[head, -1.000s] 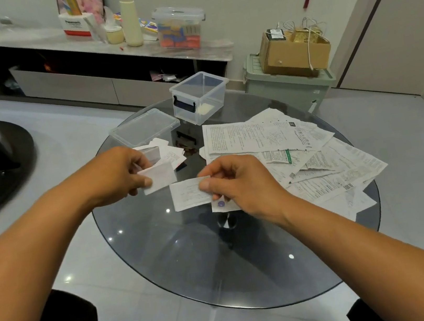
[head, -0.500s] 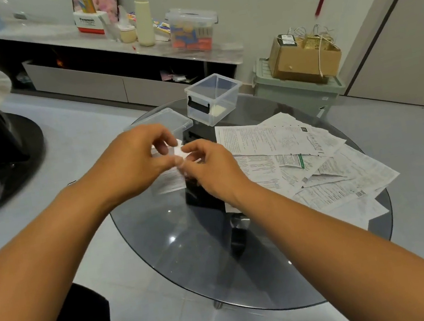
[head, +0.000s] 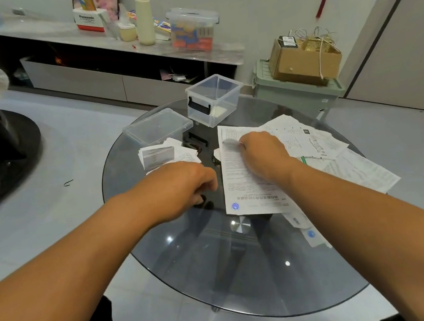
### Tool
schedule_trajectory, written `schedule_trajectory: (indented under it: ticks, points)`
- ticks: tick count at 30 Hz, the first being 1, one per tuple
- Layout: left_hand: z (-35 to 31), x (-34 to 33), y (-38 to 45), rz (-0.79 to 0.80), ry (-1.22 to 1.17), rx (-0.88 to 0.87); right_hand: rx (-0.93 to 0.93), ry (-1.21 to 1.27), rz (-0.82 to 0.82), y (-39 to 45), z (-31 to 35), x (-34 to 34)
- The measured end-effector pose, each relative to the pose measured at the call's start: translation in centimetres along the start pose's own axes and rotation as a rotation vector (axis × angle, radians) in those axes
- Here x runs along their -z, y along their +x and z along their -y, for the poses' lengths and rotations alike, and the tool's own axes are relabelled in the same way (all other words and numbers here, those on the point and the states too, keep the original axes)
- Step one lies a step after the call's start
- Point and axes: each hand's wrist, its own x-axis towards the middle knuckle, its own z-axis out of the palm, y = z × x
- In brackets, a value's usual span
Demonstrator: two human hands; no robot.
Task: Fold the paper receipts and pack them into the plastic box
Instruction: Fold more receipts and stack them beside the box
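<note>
Evidently a fresh sheet is being taken: the right hand (head: pixel 262 154), fingers curled, grips the large receipt (head: pixel 238 181). Left hand (head: pixel 181 186) hovers loosely curled, its fingers hidden, apparently empty. Next, both hands must fold the sheet small enough for the plastic box (head: pixel 214 99).

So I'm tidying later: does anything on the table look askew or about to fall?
Yes. The loose receipts lie fanned at odd angles, and a few overhang the table's right edge. The box stands upright, its lid off beside it.
</note>
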Motion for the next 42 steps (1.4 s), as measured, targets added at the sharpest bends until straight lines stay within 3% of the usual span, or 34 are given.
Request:
schedule_trajectory:
  ticks: [5,8,14,20,24,28,33,35,38,42]
  points:
    - [1.7,-0.4,0.2,-0.041,0.047,0.044,0.122,0.363,-0.027,-3.3,-1.0,2.0]
    - [2.0,-0.6,0.2,-0.084,0.058,0.051,0.277,0.403,0.056,-7.5,-2.6,3.2]
    - [0.0,-1.0,0.5,-0.18,-0.167,0.004,0.456,0.492,0.268,-13.2,-6.9,3.0]
    - [-1.5,-1.0,0.2,0.086,-0.182,-0.117,0.371,0.811,0.351,-15.3,-8.0,2.1]
    - [-2.4,-0.6,-0.1,0.244,-0.215,-0.111,0.354,0.535,0.177,-15.2,-8.5,1.0]
    - [-2.8,-0.6,0.3,0.291,-0.244,-0.065,0.284,0.387,-0.023,-14.4,-8.5,0.5]
    - [-2.3,-0.8,1.1,0.329,-0.364,-0.075,0.059,0.717,-0.005,-13.8,-7.7,1.8]
    - [-1.9,-1.0,1.4,0.297,-0.431,-0.044,0.0,0.823,-0.004,-13.5,-7.6,1.7]
    - [-2.4,-2.1,2.3,0.096,-0.594,0.058,-0.106,0.936,-0.01,-13.0,-7.4,1.0]
    - [-4.2,-3.6,3.6,-0.156,-0.623,0.247,-0.199,0.772,-0.114,-12.3,-6.8,0.7]
